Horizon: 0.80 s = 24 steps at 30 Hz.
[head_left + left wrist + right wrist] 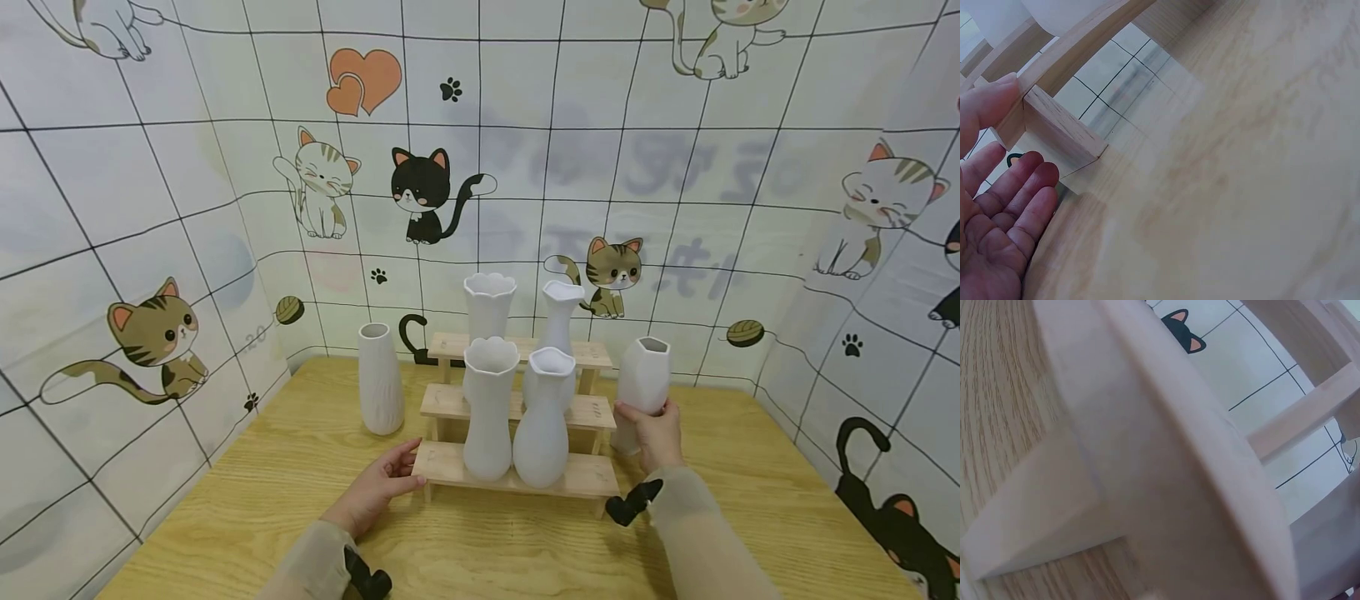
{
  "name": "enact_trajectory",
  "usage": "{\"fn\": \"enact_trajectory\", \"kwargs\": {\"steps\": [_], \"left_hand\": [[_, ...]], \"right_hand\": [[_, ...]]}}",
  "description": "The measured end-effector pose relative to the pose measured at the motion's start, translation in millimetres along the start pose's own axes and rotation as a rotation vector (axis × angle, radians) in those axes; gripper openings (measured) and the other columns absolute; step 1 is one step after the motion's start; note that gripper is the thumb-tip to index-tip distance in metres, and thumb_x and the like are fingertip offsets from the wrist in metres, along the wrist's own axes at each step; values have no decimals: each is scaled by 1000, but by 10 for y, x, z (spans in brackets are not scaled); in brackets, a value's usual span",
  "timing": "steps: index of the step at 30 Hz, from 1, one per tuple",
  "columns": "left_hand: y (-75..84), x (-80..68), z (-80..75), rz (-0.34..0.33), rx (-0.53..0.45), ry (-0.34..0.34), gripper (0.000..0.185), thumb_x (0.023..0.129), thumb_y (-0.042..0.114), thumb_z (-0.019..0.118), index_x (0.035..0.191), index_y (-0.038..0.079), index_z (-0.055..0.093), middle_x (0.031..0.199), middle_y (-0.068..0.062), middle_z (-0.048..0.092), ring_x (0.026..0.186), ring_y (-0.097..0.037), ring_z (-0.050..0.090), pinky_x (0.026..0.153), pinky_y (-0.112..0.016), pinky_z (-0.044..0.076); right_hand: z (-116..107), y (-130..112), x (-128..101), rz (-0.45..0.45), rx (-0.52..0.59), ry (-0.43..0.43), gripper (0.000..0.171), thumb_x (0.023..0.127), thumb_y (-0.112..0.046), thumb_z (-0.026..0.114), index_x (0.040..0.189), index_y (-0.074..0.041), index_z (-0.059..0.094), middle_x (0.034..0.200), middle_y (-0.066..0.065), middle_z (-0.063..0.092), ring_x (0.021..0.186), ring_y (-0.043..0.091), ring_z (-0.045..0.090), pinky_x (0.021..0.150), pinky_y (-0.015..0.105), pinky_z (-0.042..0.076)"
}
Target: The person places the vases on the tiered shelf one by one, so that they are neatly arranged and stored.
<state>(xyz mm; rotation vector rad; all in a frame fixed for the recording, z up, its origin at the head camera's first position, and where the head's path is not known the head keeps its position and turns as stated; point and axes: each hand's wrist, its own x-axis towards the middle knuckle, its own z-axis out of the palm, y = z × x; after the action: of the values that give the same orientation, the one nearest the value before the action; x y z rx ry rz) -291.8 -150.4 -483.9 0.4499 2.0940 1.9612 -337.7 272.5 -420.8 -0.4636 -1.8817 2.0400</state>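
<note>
A three-step wooden stand (517, 475) holds several white vases. My left hand (378, 483) is at the left end of its lowest step. In the left wrist view, the thumb lies on the board's edge and the index finger sits below it, pinching the end, while the other fingers are loosely bent beside the leg (1063, 122). To the right of the stand, my right hand (658, 435) grips a faceted white vase (643, 375) low on its body. In the right wrist view, the stand (1166, 475) fills most of the picture, close and blurred.
Two flared vases (491, 417) (542, 442) stand on the lowest step, with two more (489, 298) (561, 312) behind them. A ribbed white vase (380, 383) stands on the wooden table (315, 417) left of the stand. Cat-patterned sheets (517, 167) enclose the table's back and sides.
</note>
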Motion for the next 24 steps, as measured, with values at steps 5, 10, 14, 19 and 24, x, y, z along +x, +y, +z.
{"fn": "enact_trajectory", "kwargs": {"steps": [5, 10, 14, 19, 24], "left_hand": [[6, 0, 2, -10, 0, 6, 68, 78, 21, 64, 135, 12, 26, 118, -14, 41, 104, -25, 43, 86, -36, 35], [8, 0, 2, -14, 4, 11, 68, 78, 21, 64, 135, 13, 27, 117, -13, 41, 104, -25, 43, 86, -36, 35], [10, 0, 2, -9, 6, 7, 68, 78, 21, 64, 135, 13, 26, 117, -13, 41, 104, -25, 42, 86, -36, 35], [9, 2, 2, 1, -2, -2, 68, 79, 20, 63, 135, 12, 26, 118, -14, 41, 105, -25, 42, 86, -36, 35], [1, 8, 0, 2, -1, -8, 69, 79, 20, 63, 135, 11, 25, 119, -14, 41, 105, -25, 42, 86, -36, 35]], "right_hand": [[9, 23, 6, -25, 10, 1, 86, 68, -17, 74, 133, -7, 19, 130, 12, 29, 116, 29, 30, 94, 45, 22], [27, 33, -15, -55, 31, 14, 82, 67, -15, 74, 131, -7, 24, 127, 11, 33, 114, 29, 33, 93, 47, 23], [39, 50, -7, -70, 35, 28, 82, 66, -16, 75, 130, -7, 25, 127, 12, 33, 114, 29, 32, 92, 49, 23], [7, 203, 146, -81, 46, 35, 91, 59, -25, 79, 130, -9, 24, 128, 11, 32, 114, 28, 33, 93, 44, 25], [-56, 426, 379, -91, 23, 59, 99, 51, -35, 82, 130, -15, 26, 126, 7, 33, 113, 25, 35, 91, 43, 28]]}}
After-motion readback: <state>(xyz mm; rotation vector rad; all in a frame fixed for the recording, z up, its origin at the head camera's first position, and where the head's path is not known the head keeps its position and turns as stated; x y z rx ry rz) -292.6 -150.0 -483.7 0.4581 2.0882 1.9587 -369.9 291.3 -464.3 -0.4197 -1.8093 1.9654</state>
